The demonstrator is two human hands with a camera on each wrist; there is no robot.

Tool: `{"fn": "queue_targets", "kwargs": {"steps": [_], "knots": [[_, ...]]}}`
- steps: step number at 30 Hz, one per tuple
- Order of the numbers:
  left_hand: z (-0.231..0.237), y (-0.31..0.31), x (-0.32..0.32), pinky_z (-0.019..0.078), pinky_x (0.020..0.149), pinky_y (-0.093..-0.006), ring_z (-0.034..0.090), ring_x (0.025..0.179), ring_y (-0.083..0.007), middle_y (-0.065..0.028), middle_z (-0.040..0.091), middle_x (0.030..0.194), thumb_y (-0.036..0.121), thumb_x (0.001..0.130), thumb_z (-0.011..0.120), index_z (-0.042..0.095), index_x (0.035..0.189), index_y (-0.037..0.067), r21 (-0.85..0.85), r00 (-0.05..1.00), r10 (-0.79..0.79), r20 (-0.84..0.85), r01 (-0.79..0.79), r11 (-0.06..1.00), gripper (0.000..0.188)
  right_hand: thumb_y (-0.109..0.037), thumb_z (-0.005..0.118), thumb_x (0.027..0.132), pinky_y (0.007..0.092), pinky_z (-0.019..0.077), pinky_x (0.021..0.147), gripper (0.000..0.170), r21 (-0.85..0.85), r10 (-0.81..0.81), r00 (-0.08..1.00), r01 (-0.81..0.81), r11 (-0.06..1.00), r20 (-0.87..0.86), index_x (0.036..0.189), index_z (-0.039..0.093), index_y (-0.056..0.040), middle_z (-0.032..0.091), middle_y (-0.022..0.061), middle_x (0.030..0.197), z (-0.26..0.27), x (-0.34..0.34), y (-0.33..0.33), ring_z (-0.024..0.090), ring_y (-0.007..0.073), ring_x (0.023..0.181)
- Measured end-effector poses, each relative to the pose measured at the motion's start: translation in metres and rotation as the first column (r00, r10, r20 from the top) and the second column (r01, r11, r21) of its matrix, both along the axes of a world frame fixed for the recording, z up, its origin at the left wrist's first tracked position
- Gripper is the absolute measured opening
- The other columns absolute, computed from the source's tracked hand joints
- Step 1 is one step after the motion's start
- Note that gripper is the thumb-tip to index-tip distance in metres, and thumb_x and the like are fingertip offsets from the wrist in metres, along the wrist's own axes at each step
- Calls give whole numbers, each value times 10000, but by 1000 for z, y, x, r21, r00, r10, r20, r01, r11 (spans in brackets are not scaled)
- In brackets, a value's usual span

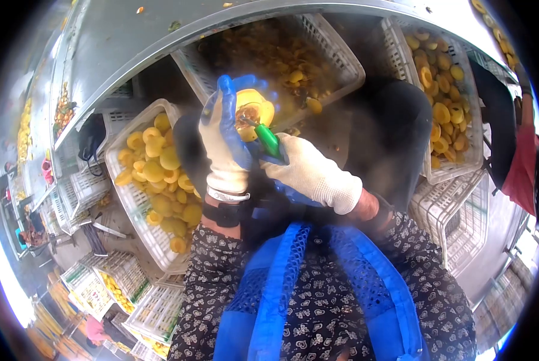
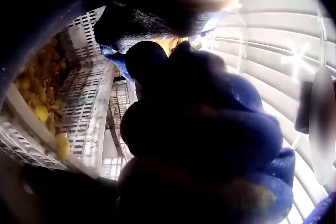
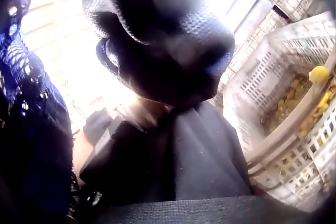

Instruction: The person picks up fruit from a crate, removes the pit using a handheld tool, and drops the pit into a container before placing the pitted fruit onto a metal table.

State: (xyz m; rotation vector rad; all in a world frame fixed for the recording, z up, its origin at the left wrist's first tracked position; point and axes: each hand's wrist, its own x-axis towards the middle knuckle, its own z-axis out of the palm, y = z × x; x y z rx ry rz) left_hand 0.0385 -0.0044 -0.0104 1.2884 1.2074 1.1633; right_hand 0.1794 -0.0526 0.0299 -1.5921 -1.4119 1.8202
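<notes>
In the head view the left hand (image 1: 226,129), in a white glove with blue coating, holds a yellow fruit half (image 1: 262,107) whose brownish, rough inside faces up. The gloved right hand (image 1: 308,168) grips a green-handled tool (image 1: 268,141), and the metal tip of this tool touches the inside of the fruit. Dark curled fingers of the left hand (image 2: 202,134) fill the left wrist view, with only a sliver of orange fruit showing above them. In the right wrist view the right hand (image 3: 157,35) is a dark curled shape; its tool is hidden there.
A white crate (image 1: 335,45) with scraps stands beyond the hands. Fruit halves fill a crate on the left (image 1: 161,256) and another on the right (image 1: 415,66). An empty-looking crate (image 1: 456,210) sits lower right. A metal table (image 1: 161,30) runs along the top. The person's knees flank the hands.
</notes>
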Motion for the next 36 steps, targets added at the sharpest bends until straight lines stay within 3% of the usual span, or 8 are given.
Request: {"fn": "queue_targets", "kwargs": {"steps": [4,7,12,17,21,27,34,36], "knots": [[3,5,-5,608,774,-409,707,902,-314,-216,682,1052,420,1021,484,579,1185,-66,-221,982,-7,189,49,974,521,-199,612,926,343,501,542,210,-429,-193,899,6,903,-393,990,585,0,635,99,730,3,9,-3,618,186,598],[11,2,2,620,723,-402,716,834,-313,-212,689,1029,413,1018,492,600,1145,-70,-293,968,50,246,26,956,511,-202,604,942,293,454,465,196,-250,-162,964,106,962,-213,961,581,-8,577,27,682,5,-1,-8,541,110,529],[-3,-1,6,628,722,-442,707,910,-323,-199,673,1066,370,1017,515,595,1135,-73,88,999,50,-9,-49,995,465,-201,608,934,312,474,492,216,-369,-205,928,81,926,-311,962,586,11,606,60,701,7,2,-5,576,140,552],[-3,0,5,631,717,-449,707,904,-328,-202,674,1073,338,1012,535,594,1140,-78,-15,990,51,135,-49,999,440,-173,602,931,284,453,474,184,-245,-91,993,69,967,-79,943,596,10,590,43,701,19,-5,2,555,134,528],[-6,0,1,632,712,-441,711,886,-328,-209,677,1066,326,1010,540,592,1147,-88,26,999,-38,14,37,999,439,-162,589,935,264,417,448,147,-457,-226,866,-3,890,-446,943,581,-15,536,14,678,6,10,0,502,107,499],[-15,3,7,579,670,-299,690,781,-184,-78,707,924,133,847,684,671,1059,34,204,988,76,-136,-47,978,234,-192,596,949,252,366,397,162,-520,-290,854,28,854,-432,926,553,-37,490,-8,650,12,4,-1,432,85,441],[16,8,8,577,634,-303,685,710,-232,-159,701,858,116,889,694,668,971,-68,-499,930,69,360,130,857,203,-228,579,990,236,335,360,257,-665,-503,512,-198,720,-696,1046,543,20,496,15,671,-18,24,-13,460,92,436],[6,7,7,587,642,-307,695,721,-218,-150,701,862,168,909,688,668,973,-70,-384,963,-71,261,171,908,247,-230,581,989,235,335,357,261,-704,-535,513,-217,676,-672,1044,539,22,496,15,669,-20,26,-19,452,91,427]]}}
